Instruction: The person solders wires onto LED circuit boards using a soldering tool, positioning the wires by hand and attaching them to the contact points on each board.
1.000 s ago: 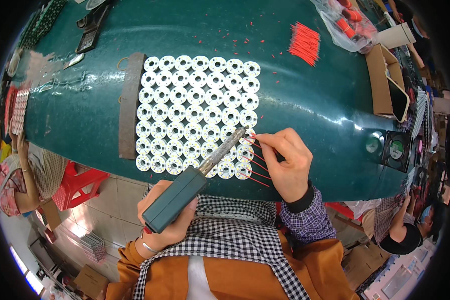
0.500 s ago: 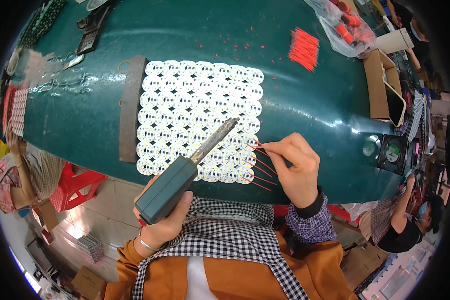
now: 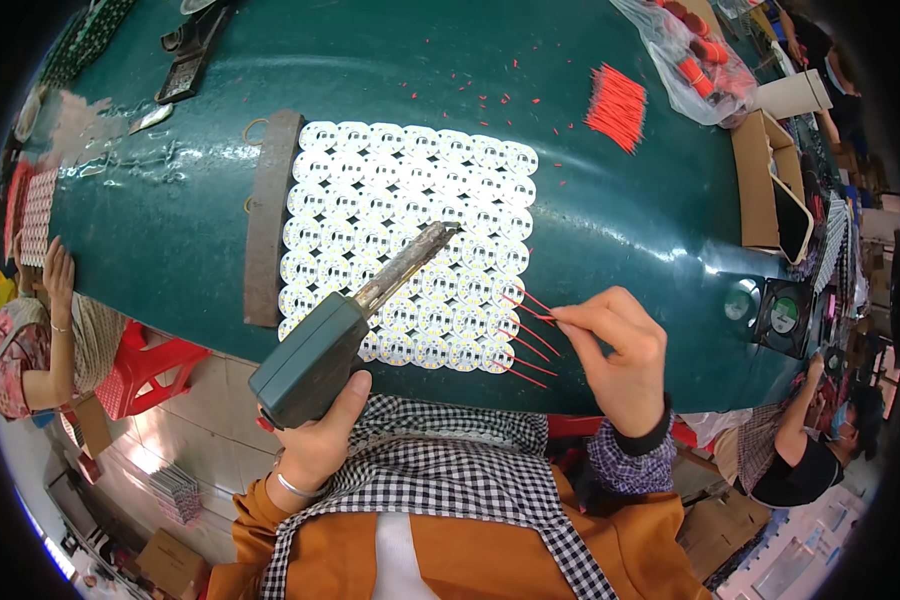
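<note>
My left hand (image 3: 320, 440) is wrapped round the dark green handle of a soldering iron (image 3: 312, 352). Its metal barrel slants up and right, and the tip is over the middle of a panel of white round LED boards (image 3: 345, 172). Thumb and forefinger of my right hand (image 3: 622, 350) are pinched at the outer end of a thin red wire (image 3: 536, 301), beside the panel's right edge. Just below, several more red wires (image 3: 527, 372) stick out from the boards on that edge. Whether the pinched wire is joined to its board is too small to tell.
A brown bar (image 3: 270, 220) lies along the panel's left side. Farther off are a pile of red wires (image 3: 616, 108), scattered red bits, a plastic bag (image 3: 660, 40), a cardboard box (image 3: 755, 190) and a small fan (image 3: 782, 315). Other people sit at left and right.
The soldering iron has drawn back left and slightly up over the panel. My right hand has shifted a little right and down, still pinching. The view has shifted slightly.
</note>
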A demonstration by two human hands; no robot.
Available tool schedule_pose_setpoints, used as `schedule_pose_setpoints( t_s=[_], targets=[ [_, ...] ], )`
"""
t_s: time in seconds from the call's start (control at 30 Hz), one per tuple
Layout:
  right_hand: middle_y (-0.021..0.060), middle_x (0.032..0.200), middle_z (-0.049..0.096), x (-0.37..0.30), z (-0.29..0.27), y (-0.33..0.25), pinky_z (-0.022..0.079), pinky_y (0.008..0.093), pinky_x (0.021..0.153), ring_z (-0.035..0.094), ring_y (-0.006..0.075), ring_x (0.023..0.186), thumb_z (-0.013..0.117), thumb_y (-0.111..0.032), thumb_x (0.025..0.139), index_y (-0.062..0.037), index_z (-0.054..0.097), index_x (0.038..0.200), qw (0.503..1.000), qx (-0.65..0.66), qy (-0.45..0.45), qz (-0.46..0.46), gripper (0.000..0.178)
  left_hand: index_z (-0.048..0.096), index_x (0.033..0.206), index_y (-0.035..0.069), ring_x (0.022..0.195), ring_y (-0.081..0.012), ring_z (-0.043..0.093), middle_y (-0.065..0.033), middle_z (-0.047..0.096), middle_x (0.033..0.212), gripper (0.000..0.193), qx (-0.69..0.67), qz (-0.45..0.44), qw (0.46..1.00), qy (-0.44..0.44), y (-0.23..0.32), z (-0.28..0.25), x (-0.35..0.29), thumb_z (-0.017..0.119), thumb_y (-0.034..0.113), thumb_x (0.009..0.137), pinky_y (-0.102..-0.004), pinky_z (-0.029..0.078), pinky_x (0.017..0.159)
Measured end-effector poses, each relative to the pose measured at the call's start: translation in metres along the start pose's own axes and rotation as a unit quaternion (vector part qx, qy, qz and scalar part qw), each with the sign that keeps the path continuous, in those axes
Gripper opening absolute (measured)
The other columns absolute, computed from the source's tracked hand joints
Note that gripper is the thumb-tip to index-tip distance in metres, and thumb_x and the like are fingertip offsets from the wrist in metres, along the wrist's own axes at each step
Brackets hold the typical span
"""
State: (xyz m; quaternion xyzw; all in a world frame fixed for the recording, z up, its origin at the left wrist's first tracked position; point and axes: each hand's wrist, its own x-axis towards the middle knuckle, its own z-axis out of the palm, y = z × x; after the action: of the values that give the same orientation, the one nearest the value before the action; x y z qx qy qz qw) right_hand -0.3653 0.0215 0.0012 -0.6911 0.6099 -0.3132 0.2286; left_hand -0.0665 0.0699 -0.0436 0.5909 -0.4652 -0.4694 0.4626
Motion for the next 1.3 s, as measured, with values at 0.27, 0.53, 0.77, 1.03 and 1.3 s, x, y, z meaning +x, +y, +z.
schedule_pose_setpoints(
  t_s=[0.27, 0.53, 0.77, 1.03, 1.3],
  targets=[
    [0.0095, 0.078, 0.063, 0.020, -0.001, -0.008, 0.049, 0.0331, 0.062, 0.063, 0.0244, 0.074, 0.074, 0.011, 0.075, -0.0015, 0.074, 0.092, 0.998, -0.013, 0.037, -0.038, 0.021, 0.068, 0.114, -0.005, 0.072, -0.0142, 0.063, -0.0108, 0.071, 0.098, 0.031, 0.029, -0.019, 0.999, -0.015, 0.020, 0.001, -0.003, 0.077, 0.000, 0.085, -0.0274, 0.050, 0.064],
    [0.0082, 0.079, 0.061, 0.022, 0.045, 0.013, 0.048, 0.0317, 0.060, 0.061, 0.0208, 0.071, 0.074, 0.010, 0.079, -0.0016, 0.075, 0.095, 0.995, 0.063, 0.067, -0.033, 0.020, 0.072, 0.108, -0.003, 0.077, -0.0187, 0.069, -0.0119, 0.071, 0.096, 0.028, 0.112, 0.015, 0.990, -0.084, 0.031, 0.006, 0.009, 0.079, 0.005, 0.082, -0.0302, 0.055, 0.069],
    [0.0083, 0.078, 0.061, 0.016, 0.044, 0.015, 0.048, 0.0317, 0.058, 0.061, 0.0209, 0.070, 0.074, 0.010, 0.078, -0.0010, 0.075, 0.094, 0.995, 0.039, 0.088, -0.031, 0.019, 0.072, 0.104, -0.003, 0.074, -0.0192, 0.067, -0.0117, 0.070, 0.094, 0.026, 0.130, 0.055, 0.985, -0.097, 0.026, 0.008, 0.011, 0.078, 0.004, 0.081, -0.0292, 0.053, 0.066],
    [0.0084, 0.078, 0.061, 0.014, 0.044, 0.018, 0.048, 0.0319, 0.059, 0.061, 0.0215, 0.070, 0.075, 0.010, 0.078, -0.0009, 0.074, 0.094, 0.995, 0.034, 0.091, -0.028, 0.020, 0.072, 0.100, -0.001, 0.070, -0.0182, 0.064, -0.0094, 0.067, 0.090, 0.021, 0.153, 0.069, 0.978, -0.122, 0.034, 0.015, 0.018, 0.079, 0.005, 0.081, -0.0290, 0.051, 0.063],
    [0.0079, 0.078, 0.061, 0.014, 0.044, 0.017, 0.048, 0.0323, 0.059, 0.061, 0.0216, 0.071, 0.075, 0.010, 0.077, -0.0010, 0.074, 0.093, 0.995, 0.031, 0.088, -0.022, 0.019, 0.072, 0.095, -0.001, 0.066, -0.0184, 0.062, -0.0080, 0.064, 0.084, 0.017, 0.165, 0.084, 0.975, -0.122, 0.034, 0.018, 0.020, 0.079, 0.005, 0.081, -0.0297, 0.049, 0.059]
  ],
)
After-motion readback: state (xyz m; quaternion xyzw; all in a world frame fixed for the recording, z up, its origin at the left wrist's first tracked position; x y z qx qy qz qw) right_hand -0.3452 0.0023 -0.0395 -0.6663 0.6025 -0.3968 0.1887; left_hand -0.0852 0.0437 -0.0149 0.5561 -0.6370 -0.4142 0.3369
